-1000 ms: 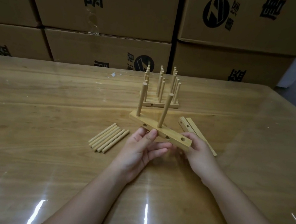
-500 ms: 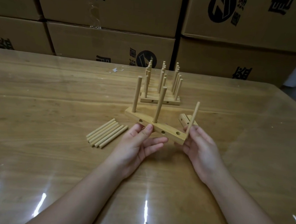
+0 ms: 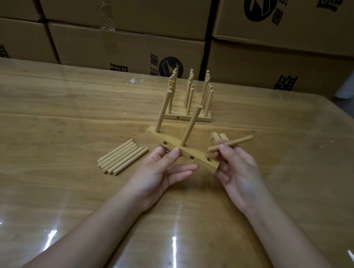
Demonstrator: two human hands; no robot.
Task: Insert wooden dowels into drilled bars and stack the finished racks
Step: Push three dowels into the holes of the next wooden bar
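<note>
Drilled bar (image 3: pixel 199 161) is held just above the table (image 3: pixel 46 197). Two dowels are seated upright, and one hole near its right end is empty. Left hand (image 3: pixel 159 171) clamps the bar mid-length, thumb in front, fingers beneath. Right hand (image 3: pixel 239 172) pinches a loose dowel (image 3: pixel 231 145), tilted near level, just above that hole. Judged light, stiff, smooth and apt to roll, so best gripped near the entering end.

spare bars (image 3: pixel 214 135): mostly behind right hand (image 3: pixel 239 172) | boxes (image 3: pixel 119 3): cropped at top
</note>
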